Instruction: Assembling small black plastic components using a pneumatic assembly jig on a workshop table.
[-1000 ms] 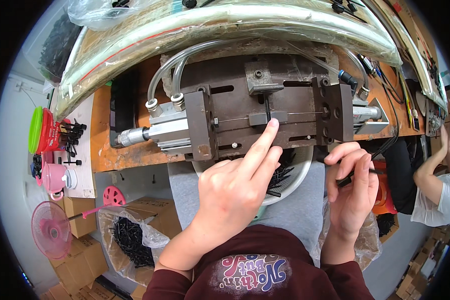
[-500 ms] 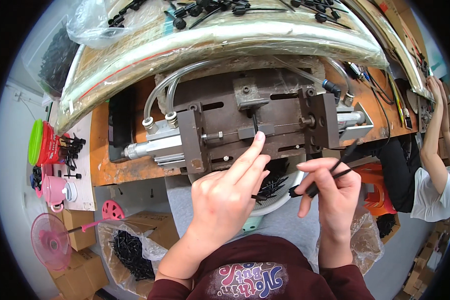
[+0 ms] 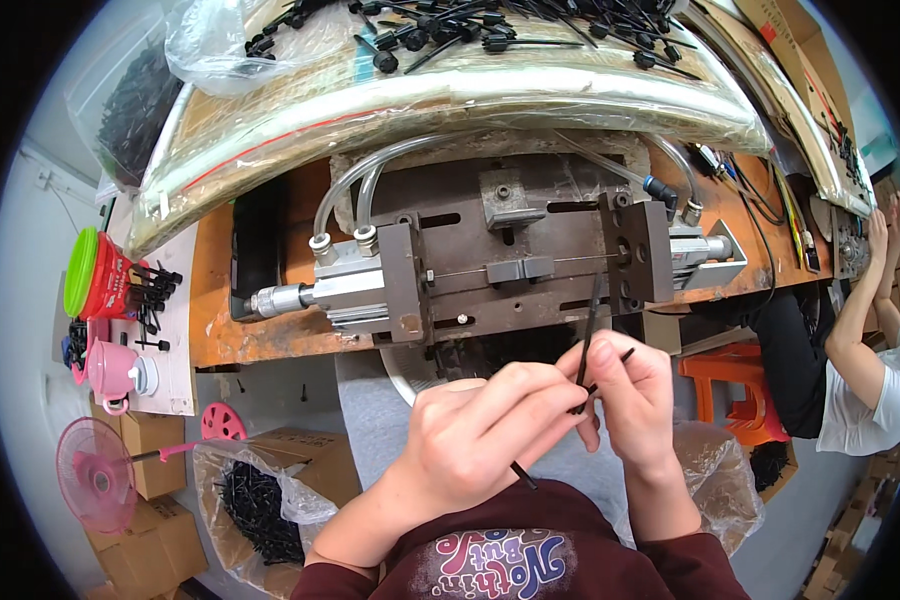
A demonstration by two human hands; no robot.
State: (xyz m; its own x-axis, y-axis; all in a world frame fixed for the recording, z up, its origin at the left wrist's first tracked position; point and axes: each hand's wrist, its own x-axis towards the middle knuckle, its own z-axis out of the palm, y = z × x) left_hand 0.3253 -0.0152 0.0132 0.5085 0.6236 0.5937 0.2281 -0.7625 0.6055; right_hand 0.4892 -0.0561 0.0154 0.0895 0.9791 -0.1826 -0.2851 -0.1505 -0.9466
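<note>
The bare right hand (image 3: pixel 632 400) pinches thin black rods (image 3: pixel 591 325), smooth and slightly glossy, between thumb and fingers; the left hand (image 3: pixel 485 425) has its fingers bunched together, their tips closed on the rods' lower ends — another black rod (image 3: pixel 523 475) juts from beneath its palm; the rods are in the air just on the near side of a heavy brown metal fixture (image 3: pixel 470 215), slotted and blocky, with silver cylinders at left and right and bendy clear hoses (image 3: pixel 340 185); it sits on a worn orange wooden table (image 3: pixel 260 345); under its near edge curves a pale basket (image 3: pixel 398 375), its contents mostly hidden; at near left, a crinkled plastic-lined carton (image 3: pixel 315 465) holds a heap of black pieces (image 3: pixel 260 510); at far left, a cloudy bag (image 3: pixel 125 120) bulges with dark parts; knob-headed black stems (image 3: pixel 440 30) lie scattered on the far, film-wrapped board (image 3: pixel 300 110).
</note>
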